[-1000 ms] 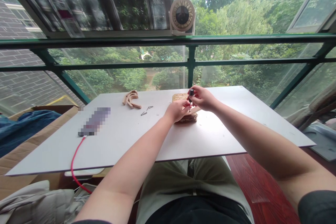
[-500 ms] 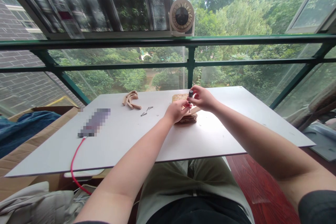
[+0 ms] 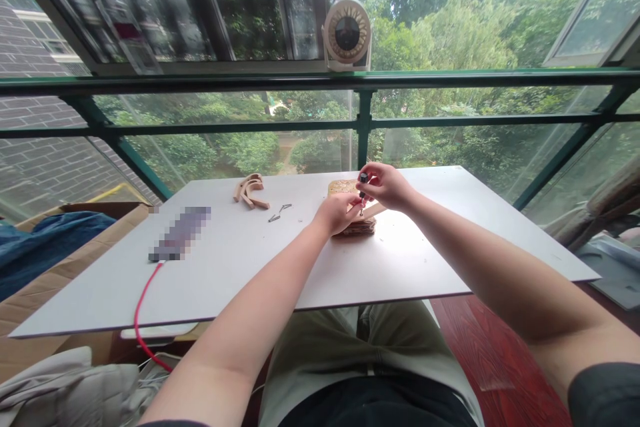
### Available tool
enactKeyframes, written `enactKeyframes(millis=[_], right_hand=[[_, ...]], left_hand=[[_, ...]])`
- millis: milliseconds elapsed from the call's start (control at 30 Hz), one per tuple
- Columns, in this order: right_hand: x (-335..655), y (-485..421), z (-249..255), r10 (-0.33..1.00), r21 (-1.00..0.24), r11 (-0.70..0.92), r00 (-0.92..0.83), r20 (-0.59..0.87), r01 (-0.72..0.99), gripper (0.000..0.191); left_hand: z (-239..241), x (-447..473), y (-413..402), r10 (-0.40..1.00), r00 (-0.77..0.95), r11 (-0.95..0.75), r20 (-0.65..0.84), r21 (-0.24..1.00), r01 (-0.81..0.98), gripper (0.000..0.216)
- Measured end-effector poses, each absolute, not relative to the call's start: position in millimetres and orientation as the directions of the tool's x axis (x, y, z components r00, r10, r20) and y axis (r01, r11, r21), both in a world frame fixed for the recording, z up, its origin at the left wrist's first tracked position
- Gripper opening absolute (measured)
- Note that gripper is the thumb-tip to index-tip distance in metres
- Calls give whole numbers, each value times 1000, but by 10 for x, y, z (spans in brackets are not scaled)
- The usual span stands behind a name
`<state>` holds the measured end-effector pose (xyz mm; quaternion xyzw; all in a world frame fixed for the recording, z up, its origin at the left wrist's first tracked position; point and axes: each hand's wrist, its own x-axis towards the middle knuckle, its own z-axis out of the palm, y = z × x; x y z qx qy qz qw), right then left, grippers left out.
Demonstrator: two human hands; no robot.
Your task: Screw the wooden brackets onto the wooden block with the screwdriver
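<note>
A screwdriver (image 3: 363, 179) with a dark handle stands nearly upright in my right hand (image 3: 387, 187), gripped by the fingertips, its shaft pointing down. Close against the shaft, my left hand (image 3: 337, 212) is closed, its fingers pressed on a pale wooden piece (image 3: 379, 209); the fingertips are partly hidden. The shaft's lower end meets a small screw (image 3: 361, 213) at the wooden piece. Beneath lies a brown layered block (image 3: 357, 228), with a yellowish patterned slab (image 3: 343, 185) behind my left hand.
Curved wooden pieces (image 3: 250, 191) and several screws (image 3: 279, 212) lie left of my hands on the white table (image 3: 300, 267). A blurred phone-like object (image 3: 183, 233) with a red cable (image 3: 137, 307) is farther left. A small fan (image 3: 347, 35) stands by the railing (image 3: 225, 85).
The screwdriver's handle has turned and tilted slightly in my right hand, whose fingers have shifted. My left hand stays in nearly the same place.
</note>
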<state>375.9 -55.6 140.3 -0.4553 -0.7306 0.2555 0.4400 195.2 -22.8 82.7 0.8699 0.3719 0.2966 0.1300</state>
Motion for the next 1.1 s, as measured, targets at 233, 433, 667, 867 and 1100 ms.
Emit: enactKeyframes(millis=[233, 433, 667, 867, 1100], right_hand=[[3723, -605, 1430, 897, -759, 438, -174, 407, 481, 26], [3727, -617, 1446, 877, -726, 478, -219, 429, 495, 16], [3755, -583, 1425, 888, -757, 460, -251, 386, 464, 12], [3738, -585, 1423, 896, -763, 444, -223, 384, 469, 14], [3742, -583, 1439, 885, -733, 462, -215, 412, 499, 22]], left_hand=[[807, 1946, -226, 733, 537, -680, 418, 462, 569, 21], [809, 1958, -213, 741, 525, -671, 418, 464, 578, 23], [801, 1952, -222, 740, 525, -672, 420, 454, 585, 23], [803, 1941, -227, 718, 538, -697, 442, 454, 556, 19], [790, 1962, -208, 713, 530, -701, 458, 455, 549, 19]])
